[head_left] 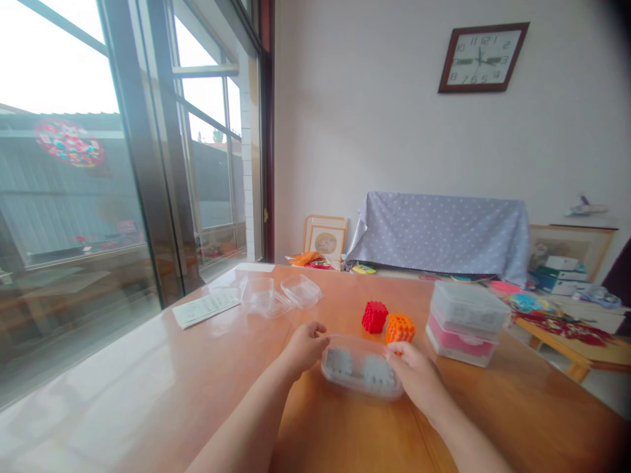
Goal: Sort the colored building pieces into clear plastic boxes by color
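A clear plastic container (pixel 362 391) with rounded corners sits on the table in front of me, with pale grey studded blocks showing through it. My left hand (pixel 306 347) is at its far left corner, fingers curled closed at the rim. On the right side, my right hand (pixel 413 371) grips the rim between thumb and fingers. Just behind the container are a red studded cube (pixel 374 317) and an orange studded cube (pixel 400 328), the orange one close to my right fingertips. Blur hides whether a lid is on the container.
Stacked lidded plastic boxes (pixel 466 325), the lower with pink inside, stand at the right. Toward the back left lie empty clear containers (pixel 259 295) and [a] printed paper sheet (pixel 207 307). Beyond the wooden table (pixel 236 394) are a dotted cloth (pixel 444 233) and glass doors.
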Available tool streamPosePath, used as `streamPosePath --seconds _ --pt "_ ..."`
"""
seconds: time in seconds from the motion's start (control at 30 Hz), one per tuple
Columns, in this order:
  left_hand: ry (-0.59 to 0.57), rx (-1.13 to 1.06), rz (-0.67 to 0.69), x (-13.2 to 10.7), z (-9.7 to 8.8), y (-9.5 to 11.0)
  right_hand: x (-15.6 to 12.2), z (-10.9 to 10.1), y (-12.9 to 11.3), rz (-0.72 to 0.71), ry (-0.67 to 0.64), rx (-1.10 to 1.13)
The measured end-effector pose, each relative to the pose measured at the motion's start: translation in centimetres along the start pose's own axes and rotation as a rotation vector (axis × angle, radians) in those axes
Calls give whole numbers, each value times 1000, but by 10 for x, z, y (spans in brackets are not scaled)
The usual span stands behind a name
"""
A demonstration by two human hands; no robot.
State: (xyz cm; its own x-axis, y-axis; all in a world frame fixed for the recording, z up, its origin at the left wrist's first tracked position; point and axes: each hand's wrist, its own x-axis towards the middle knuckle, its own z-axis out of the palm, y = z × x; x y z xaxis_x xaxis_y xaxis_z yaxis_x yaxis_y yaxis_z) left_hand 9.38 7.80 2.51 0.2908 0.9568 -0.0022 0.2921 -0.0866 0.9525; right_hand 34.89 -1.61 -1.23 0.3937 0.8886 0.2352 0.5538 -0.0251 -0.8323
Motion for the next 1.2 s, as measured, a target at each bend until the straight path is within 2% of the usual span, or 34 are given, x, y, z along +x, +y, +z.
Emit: streamPosePath --seconds 0.17,0.43,0.67,0.87,1.2 --pt "-19 -75 -58 -1 1 1 1 -1 0 20 -68 -35" --pt "-139 -140 -109 1 -1 -7 -1 1 -2 8 -152 -13" --pt "-158 -114 -91 -1 0 -1 -1 0 -3 -74 -155 23" --pt "-194 -114 -60 4 -1 -5 -1 1 -6 -37 -151 34" --pt "-230 -107 -56 1 -4 3 -5 0 -13 -57 -129 86"
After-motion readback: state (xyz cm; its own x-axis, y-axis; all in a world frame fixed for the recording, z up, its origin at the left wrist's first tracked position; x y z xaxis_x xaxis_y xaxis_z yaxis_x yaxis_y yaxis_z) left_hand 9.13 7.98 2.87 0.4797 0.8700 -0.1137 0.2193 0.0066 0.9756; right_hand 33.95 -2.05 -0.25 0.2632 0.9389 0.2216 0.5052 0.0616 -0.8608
